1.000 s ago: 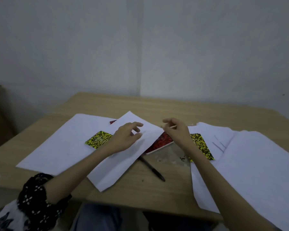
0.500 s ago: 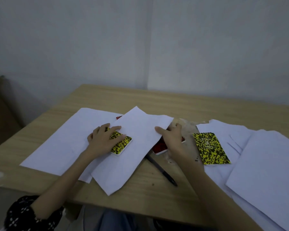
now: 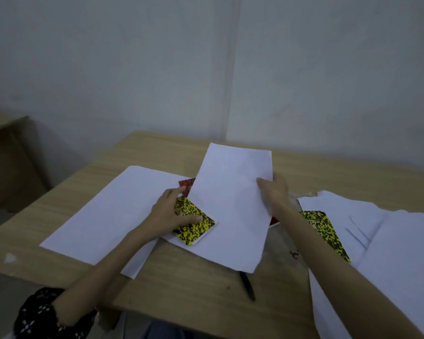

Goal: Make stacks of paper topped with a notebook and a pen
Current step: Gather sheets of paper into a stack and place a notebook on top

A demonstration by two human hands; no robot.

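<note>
Landmark: wooden table [image 3: 181,285]. All positions relative to it.

Off table's left edge: a second wooden surface [image 3: 3,123] against the wall, separate from the table.

Table left half: large white paper sheets [image 3: 113,211] lying flat, near corner reaching toward the table's front edge.

Left hand [image 3: 171,214]: over the right edge of those sheets, left of table centre. Thumb stretched across the top of a yellow-black notebook [image 3: 194,221], fingers bent round its far left side, so it grips the notebook. Notebook sits tilted, overlapping the left sheets and the lower edge of the lifted sheet. Dark patterned sleeve [image 3: 42,314] at the table's front-left edge.

Table centre: single white sheet [image 3: 230,211], long axis running front to back, far end raised off the surface, near corner down by the front. Red notebook [image 3: 187,185] under it, only a far-left corner and a sliver at the right showing.

Right hand [image 3: 274,192]: at the sheet's right edge, just right of table centre. Thumb on top, fingers behind, pinching the sheet.

Table front centre: black pen [image 3: 247,286] flat on bare wood, upper end hidden under the sheet's near corner.

Table right half: second yellow-black notebook [image 3: 326,233] on a loose spread of white sheets [image 3: 402,265], partly hidden by the right forearm. Sheets overhang the front-right edge.
</note>
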